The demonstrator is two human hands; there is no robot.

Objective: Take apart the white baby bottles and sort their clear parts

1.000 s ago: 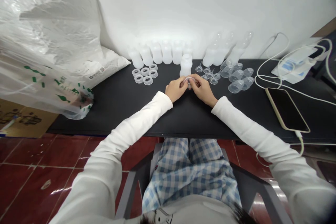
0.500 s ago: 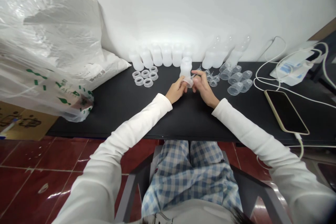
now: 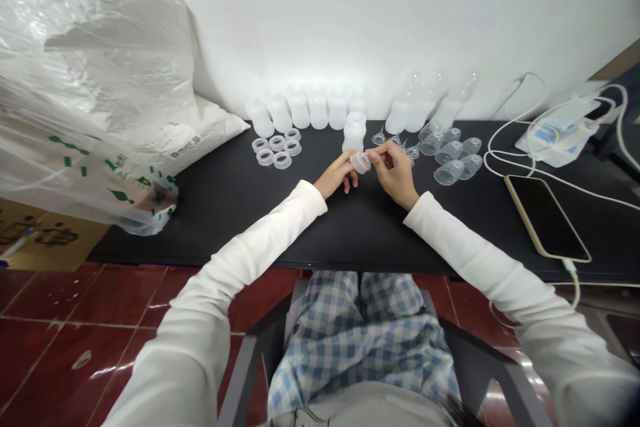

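Observation:
My left hand [image 3: 336, 175] holds a translucent bottle collar ring [image 3: 359, 163] over the black table, gripping it by its left side. On its right, my right hand [image 3: 397, 175] pinches a clear silicone teat at the ring; the fingers cover much of the teat, so how far it sits in the ring cannot be made out. Just behind my hands stands an open white baby bottle [image 3: 355, 130], upright. Several clear teats [image 3: 379, 137] lie beyond my right fingers. To the left is a group of loose collar rings [image 3: 283, 160].
White bottles [image 3: 299, 108] stand along the wall; on the right, several bottles with domed tops [image 3: 400, 113] stand there. Clear dome caps [image 3: 449, 172] lie in front of these. Farther right are a phone [image 3: 547, 217] and a white cable. Plastic bags [image 3: 100, 60] fill the left.
The ring has been tipped, its ridged side now showing. My right fingers have closed in on the teat at the ring, and my left fingers have partly uncurled below it.

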